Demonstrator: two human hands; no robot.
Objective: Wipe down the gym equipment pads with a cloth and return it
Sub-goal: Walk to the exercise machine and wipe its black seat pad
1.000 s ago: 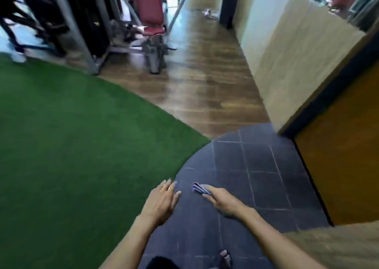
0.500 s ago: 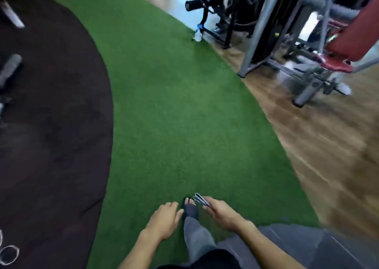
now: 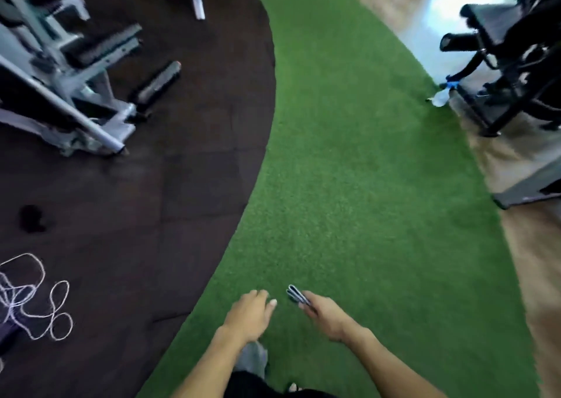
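Pinched in the right hand at lower center, the folded cloth hung over green turf, left hand empty and loose, no pad within reach, so wiping seemingly remained undone.

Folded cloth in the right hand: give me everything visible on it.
The folded dark cloth is a small, flat, dark blue-grey bundle with pale edges showing as thin stacked lines, so it looks folded several times. It looks like soft fabric, though blur hides its texture. The right hand pinches its near end; the free end sticks out forward and left, in the air over the green turf. The left hand does not touch it.
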